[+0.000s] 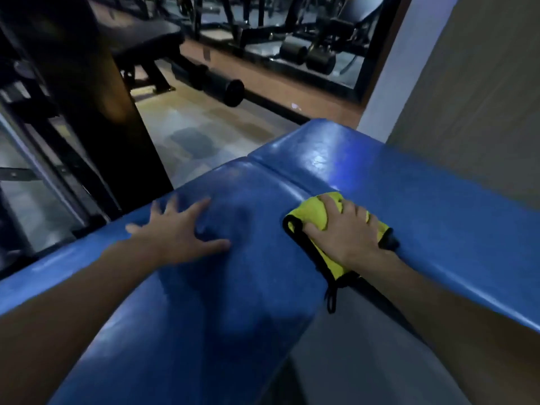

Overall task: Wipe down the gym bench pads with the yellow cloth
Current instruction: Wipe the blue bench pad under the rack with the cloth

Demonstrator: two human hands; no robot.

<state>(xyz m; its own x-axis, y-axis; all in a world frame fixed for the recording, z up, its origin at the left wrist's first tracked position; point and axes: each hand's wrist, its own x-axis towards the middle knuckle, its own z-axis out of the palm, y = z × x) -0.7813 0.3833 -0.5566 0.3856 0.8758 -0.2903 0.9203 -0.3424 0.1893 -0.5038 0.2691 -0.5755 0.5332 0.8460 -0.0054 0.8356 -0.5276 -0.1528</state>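
Two blue bench pads meet at a seam in the middle of the head view. The near pad point(228, 287) runs toward me; the far pad point(423, 200) stretches to the right. My left hand point(178, 229) rests flat on the near pad with its fingers spread. My right hand point(342, 229) presses the yellow cloth point(314, 213), which has a black trim and a hanging loop, against the right edge of the near pad beside the seam. Most of the cloth lies hidden under that hand.
A black machine upright point(96, 112) stands close on the left. A black bench point(146, 39) and padded rollers point(222, 86) sit on the floor beyond. A mirror point(306, 33) lines the back wall, and a grey wall point(473, 83) rises on the right.
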